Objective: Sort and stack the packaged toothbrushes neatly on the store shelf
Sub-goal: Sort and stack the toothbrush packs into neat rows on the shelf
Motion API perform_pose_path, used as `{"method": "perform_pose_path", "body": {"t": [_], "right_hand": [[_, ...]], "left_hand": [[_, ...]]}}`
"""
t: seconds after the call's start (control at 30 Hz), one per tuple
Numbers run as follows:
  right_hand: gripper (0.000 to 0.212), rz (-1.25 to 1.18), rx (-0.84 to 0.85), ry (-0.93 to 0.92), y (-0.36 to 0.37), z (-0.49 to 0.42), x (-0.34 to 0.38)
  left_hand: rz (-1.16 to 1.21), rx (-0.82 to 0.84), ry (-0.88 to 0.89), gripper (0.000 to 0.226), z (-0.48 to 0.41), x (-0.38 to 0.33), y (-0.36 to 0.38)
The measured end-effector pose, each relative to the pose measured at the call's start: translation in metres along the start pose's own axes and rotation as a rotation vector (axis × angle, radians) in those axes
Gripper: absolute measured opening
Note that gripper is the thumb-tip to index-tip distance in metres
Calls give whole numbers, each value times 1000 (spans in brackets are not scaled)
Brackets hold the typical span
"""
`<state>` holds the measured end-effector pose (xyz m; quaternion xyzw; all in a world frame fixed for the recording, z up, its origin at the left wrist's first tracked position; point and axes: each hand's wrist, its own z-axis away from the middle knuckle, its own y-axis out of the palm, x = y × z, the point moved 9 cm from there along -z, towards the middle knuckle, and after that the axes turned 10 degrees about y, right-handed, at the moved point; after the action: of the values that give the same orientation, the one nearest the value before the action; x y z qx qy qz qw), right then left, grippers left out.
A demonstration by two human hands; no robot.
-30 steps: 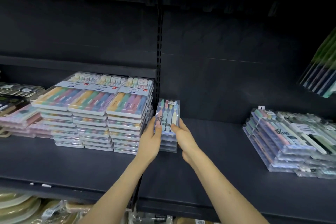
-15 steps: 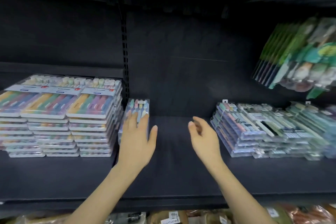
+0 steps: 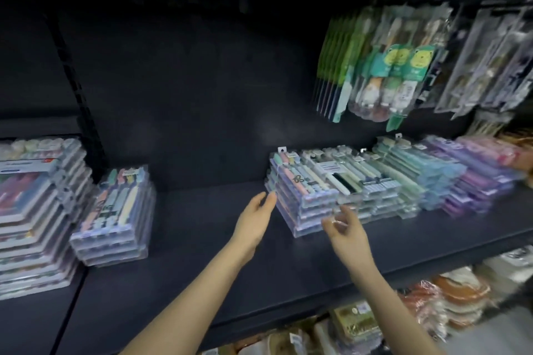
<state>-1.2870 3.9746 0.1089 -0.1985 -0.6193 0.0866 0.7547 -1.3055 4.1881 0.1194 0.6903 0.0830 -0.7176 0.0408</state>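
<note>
Gripping nothing, fingers loosely spread on left hand (image 3: 253,220) and right hand (image 3: 347,232), just beside the skewed toothbrush-pack pile (image 3: 302,196) on the shelf (image 3: 202,253), likely next for sorting; smaller toothbrush-pack stack (image 3: 114,219) well leftward apparently squared already.

Left hand (image 3: 253,220) extended, fingers straight, right hand (image 3: 346,232) reaching, fingers loosely spread
</note>
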Motion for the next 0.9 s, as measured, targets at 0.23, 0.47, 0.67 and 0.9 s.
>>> {"method": "perform_pose_path", "body": {"t": [0.23,0.47,0.67,0.9], "right_hand": [[61,84,3,-8,17,-13,-5],[40,-18,100,3,30,-19,-10],[30,-120,35,10,22,-28,-18],[50,-376,319,138,54,-34,-3]], "left_hand": [[122,71,-77,57,-20,4,45],[149,48,-126,61,-33,22,47],[152,18,-154,61,-41,23,38],[189,46,-179,54,-50,23,42]]}}
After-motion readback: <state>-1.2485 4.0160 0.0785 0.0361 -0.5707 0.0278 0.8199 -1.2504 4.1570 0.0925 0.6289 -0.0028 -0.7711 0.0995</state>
